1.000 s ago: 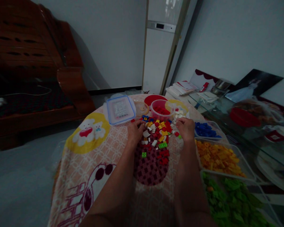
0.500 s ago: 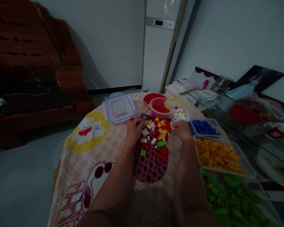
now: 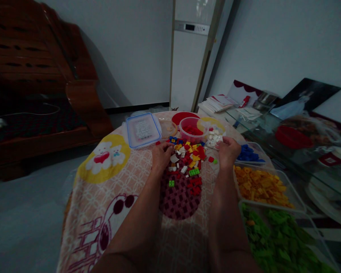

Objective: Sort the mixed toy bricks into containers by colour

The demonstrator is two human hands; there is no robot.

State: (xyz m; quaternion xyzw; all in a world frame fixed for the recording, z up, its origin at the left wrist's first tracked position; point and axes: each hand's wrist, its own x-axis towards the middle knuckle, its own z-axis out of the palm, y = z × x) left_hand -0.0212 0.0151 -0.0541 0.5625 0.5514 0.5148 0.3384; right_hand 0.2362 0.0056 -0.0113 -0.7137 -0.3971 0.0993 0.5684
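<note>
A mixed pile of toy building bricks (image 3: 191,155), in white, yellow, red and blue, lies on the patterned cloth between my hands. My left hand (image 3: 160,157) rests at the pile's left edge, fingers drawn together; what they hold, if anything, is too small to make out. To the right, my right hand (image 3: 228,149) is at the near edge of a heap of white bricks (image 3: 214,137). Its fingers are pinched, and their contents cannot be made out. A red brick (image 3: 210,159) and a small green brick (image 3: 215,161) lie just left of that hand.
Behind the pile stands a round tub (image 3: 182,132) of red bricks. Boxes of blue bricks (image 3: 250,154), yellow bricks (image 3: 263,187) and green bricks (image 3: 281,239) line the right side. A blue-rimmed lid (image 3: 144,130) lies at the back left. A glass shelf (image 3: 275,146) adjoins the right.
My right hand has moved right, from the pile's right edge to the white heap, uncovering a red and a green brick. My left hand has stayed nearly still.
</note>
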